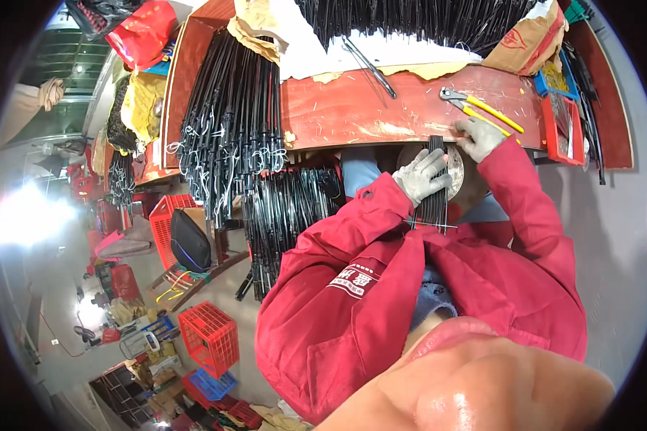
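A short bundle of thin black rods (434,183) stands on end between my two gloved hands, its top against the red table's edge (366,118). My left hand (423,175), in a grey work glove, wraps around the bundle's middle. Gloved too, my right hand (478,136) rests on the bundle's top at the table edge. Red jacket sleeves cover both arms. A thin pale wire crosses the bundle's lower end.
Yellow-handled pliers (480,105) lie on the table just beyond my right hand. Large bundles of black rods (233,129) hang over the table's left end, with more (287,215) below. A red tray (564,126) sits at right. Red crates (208,337) stand on the floor.
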### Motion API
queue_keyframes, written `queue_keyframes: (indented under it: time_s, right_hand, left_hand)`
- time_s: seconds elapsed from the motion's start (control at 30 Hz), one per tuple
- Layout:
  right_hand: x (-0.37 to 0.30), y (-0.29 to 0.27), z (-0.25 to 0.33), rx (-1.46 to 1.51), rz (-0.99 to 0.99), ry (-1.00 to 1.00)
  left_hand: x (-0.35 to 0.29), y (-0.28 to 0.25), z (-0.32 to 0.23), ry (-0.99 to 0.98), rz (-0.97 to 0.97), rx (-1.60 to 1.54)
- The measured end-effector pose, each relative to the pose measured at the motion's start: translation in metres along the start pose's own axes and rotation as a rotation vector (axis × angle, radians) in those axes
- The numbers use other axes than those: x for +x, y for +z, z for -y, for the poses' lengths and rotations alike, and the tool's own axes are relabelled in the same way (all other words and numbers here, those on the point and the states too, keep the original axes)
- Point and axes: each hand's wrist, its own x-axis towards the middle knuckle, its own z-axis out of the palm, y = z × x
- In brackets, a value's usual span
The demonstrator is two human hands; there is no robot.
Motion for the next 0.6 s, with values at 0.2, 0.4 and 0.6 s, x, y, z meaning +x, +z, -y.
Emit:
queue_keyframes:
  time_s: [0.2,0.4,0.6]
  right_hand:
    - [-0.001,0.012,-0.003,-0.131,-0.039,-0.012]
    - [-0.024,-0.033,0.074,-0.090,-0.364,-0.069]
    - [-0.059,-0.009,0.101,1.134,0.191,0.327]
  left_hand:
    - [0.008,-0.008,0.002,0.044,-0.015,-0.026]
    - [0.026,-0.040,0.006,-0.224,-0.177,-0.690]
    - [0.061,-0.034,0.036,-0.546,-0.679,-1.977]
